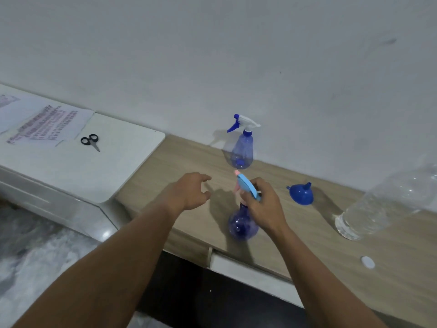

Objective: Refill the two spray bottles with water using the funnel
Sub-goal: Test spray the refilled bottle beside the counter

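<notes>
No text can be read: the printed sheet [45, 124] on the white unit [123, 162] carries lines too blurred to make out.

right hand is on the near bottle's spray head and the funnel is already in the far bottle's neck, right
One detail is wrong. In the head view the funnel lies on the counter, apart from the far bottle, whose trigger head is on. The right hand does grip the spray head of the near bottle.

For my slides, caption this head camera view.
Right hand grips the near spray bottle, left hand open beside it, funnel waiting nearby.
</notes>
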`<control>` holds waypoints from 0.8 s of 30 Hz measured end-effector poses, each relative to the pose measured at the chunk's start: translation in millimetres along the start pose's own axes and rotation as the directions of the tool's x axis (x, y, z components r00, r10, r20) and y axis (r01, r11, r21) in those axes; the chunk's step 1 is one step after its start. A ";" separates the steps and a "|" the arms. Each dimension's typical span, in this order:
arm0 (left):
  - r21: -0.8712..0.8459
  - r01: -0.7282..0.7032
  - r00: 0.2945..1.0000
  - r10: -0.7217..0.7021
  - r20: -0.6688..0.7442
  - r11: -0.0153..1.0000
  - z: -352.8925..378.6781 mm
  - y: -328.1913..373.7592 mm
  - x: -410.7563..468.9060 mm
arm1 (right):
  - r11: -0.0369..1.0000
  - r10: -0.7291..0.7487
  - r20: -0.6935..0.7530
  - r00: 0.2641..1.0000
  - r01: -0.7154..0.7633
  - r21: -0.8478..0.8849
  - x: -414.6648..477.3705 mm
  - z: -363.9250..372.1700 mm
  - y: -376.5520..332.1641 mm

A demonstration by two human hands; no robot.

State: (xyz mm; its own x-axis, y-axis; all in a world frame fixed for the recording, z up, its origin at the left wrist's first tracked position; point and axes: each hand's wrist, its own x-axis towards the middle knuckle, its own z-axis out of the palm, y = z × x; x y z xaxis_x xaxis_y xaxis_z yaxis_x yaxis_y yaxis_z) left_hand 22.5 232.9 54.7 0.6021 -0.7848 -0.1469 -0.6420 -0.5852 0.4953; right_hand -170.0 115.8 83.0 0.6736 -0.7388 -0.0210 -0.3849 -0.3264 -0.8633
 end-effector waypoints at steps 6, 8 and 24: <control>-0.266 -0.048 0.992 0.076 0.097 0.963 11.9 10.8 25.7 | 0.999 -0.043 0.010 0.999 0.043 -0.030 51.4 15.6 -25.3; -0.336 -0.032 0.995 0.064 0.083 0.941 9.5 2.7 35.5 | 0.996 -0.068 0.017 0.998 0.069 -0.048 71.4 26.7 -36.1; -0.386 0.000 0.994 -0.043 -0.102 0.922 -3.5 -74.3 176.9 | 0.969 -0.100 0.032 0.995 0.104 -0.224 235.6 113.5 -77.1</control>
State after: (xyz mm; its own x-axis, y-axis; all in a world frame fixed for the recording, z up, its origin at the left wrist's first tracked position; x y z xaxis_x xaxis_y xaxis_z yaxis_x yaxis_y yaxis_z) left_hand 178.4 138.2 -5.1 0.6740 -0.7344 -0.0800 -0.4087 -0.4610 0.7877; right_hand 90.0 33.8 87.4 0.7284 -0.6833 0.0491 -0.4441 -0.5255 -0.7257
